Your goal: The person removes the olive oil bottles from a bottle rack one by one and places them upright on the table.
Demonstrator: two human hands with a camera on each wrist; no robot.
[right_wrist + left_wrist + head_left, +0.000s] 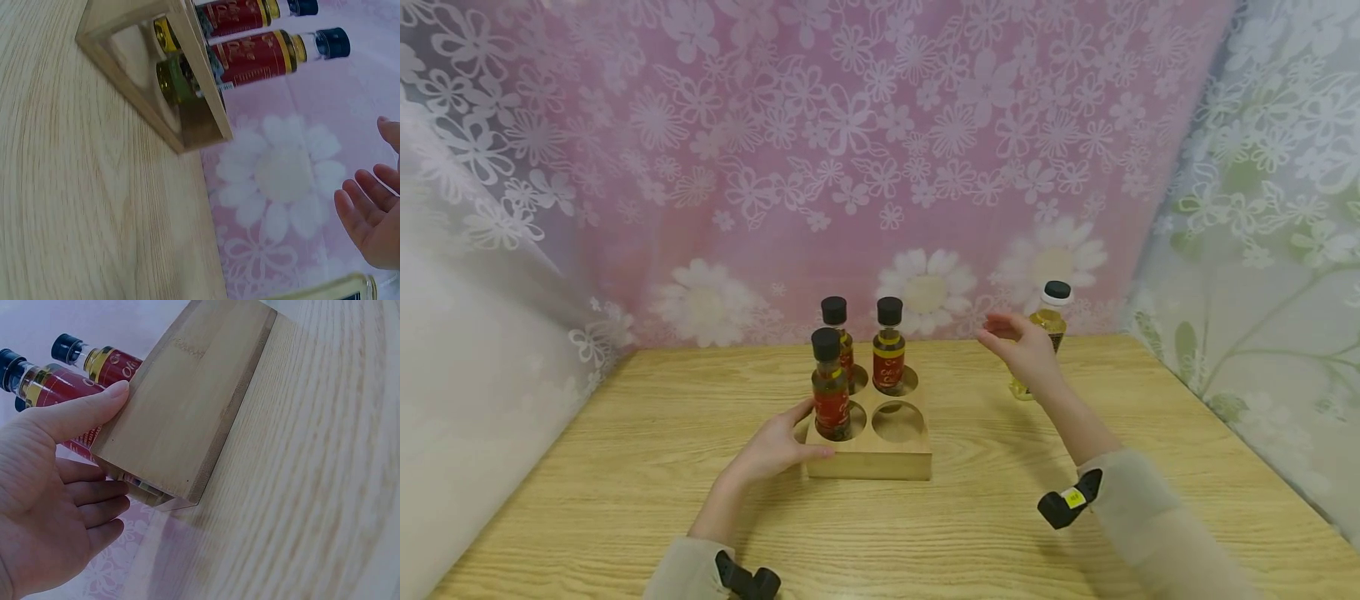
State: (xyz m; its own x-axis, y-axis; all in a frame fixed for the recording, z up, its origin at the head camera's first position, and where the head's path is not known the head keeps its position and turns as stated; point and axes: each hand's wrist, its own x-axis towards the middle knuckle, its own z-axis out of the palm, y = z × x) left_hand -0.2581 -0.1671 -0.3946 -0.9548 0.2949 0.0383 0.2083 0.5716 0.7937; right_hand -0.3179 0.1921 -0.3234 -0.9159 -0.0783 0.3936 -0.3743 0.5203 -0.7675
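My left hand (777,443) holds the left front corner of a wooden bottle rack (870,465), thumb along the front panel and fingers by its side. Three dark-capped olive oil bottles with red labels stand in the rack: a front-left bottle (831,398), a back-left bottle (834,312) and a back-right bottle (889,358). Its front-right round hole (898,422) holds no bottle. My right hand (1028,353) is raised to the right of the rack, fingers loosely bent and nothing in them. Behind it, partly hidden, is a clear bottle of yellow oil (1048,320) with a black cap.
The rack and bottles stand on a light wood-grain table (970,517). A pink flowered curtain (820,167) hangs along the table's back edge, with pale flowered curtains at both sides. In the right wrist view, the rack's side (128,87) appears open.
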